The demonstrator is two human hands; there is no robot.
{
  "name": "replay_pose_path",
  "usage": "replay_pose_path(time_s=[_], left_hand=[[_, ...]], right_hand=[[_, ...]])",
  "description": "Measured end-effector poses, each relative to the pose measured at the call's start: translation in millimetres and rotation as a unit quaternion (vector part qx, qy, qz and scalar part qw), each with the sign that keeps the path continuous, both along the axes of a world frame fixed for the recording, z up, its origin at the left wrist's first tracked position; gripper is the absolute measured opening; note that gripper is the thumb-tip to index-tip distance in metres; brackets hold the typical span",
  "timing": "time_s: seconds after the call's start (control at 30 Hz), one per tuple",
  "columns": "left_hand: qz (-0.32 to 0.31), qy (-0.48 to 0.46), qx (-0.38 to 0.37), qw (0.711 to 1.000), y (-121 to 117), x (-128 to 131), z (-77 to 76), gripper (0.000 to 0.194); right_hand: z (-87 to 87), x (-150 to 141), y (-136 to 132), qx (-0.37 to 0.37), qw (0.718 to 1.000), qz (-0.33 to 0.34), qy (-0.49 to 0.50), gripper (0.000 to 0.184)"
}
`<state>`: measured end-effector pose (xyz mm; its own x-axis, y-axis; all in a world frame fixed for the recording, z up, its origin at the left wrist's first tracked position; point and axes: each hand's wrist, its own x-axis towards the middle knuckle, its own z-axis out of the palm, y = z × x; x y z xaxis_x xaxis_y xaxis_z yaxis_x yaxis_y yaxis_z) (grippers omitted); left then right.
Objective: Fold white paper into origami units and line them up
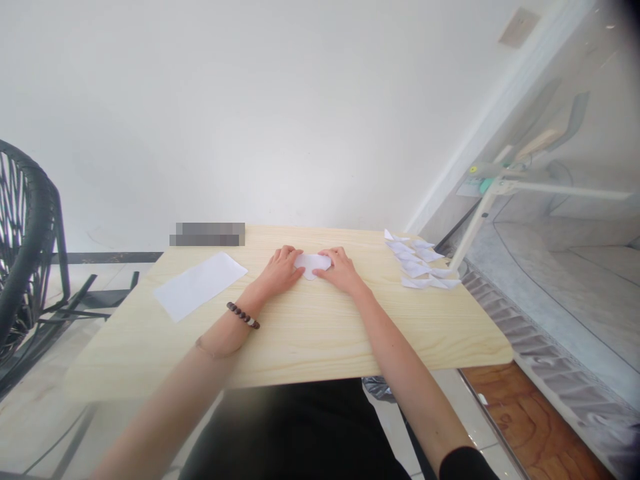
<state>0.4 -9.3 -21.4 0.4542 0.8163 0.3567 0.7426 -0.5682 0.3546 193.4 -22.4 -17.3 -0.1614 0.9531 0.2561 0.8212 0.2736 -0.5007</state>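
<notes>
A small white piece of paper (312,265) lies near the middle of a light wooden table (300,333). My left hand (281,269) rests on its left side with fingers bent and pressing down. My right hand (339,268) presses on its right side the same way. A dark bead bracelet (243,315) circles my left wrist. Most of the paper is hidden under my fingers.
A flat white sheet (199,284) lies at the table's left. Several small folded white paper shapes (419,264) sit at the far right corner. A black wicker chair (25,253) stands left of the table; a white stand (480,220) rises at the right.
</notes>
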Motion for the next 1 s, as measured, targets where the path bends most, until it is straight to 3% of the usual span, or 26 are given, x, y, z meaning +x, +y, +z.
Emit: replay_pose_path(time_s=[0.27,0.43,0.6,1.0], left_hand=[[0.002,0.018,0.001,1.000,-0.7,0.3,2.6,0.042],[0.000,0.014,0.003,1.000,-1.4,0.8,2.9,0.038],[-0.007,0.009,0.007,1.000,-2.1,0.6,4.6,0.036],[-0.063,-0.027,0.009,0.998,-0.7,-1.3,7.5,0.042]], right_hand=[[1.4,0.0,-1.1,-0.008,1.000,-0.002,0.004,0.048],[0.8,0.4,0.7,0.025,0.998,0.013,0.056,0.025],[0.4,-1.2,4.3,0.063,0.995,0.021,0.070,0.015],[4.3,2.2,5.7,0.103,0.991,0.021,0.086,0.012]])
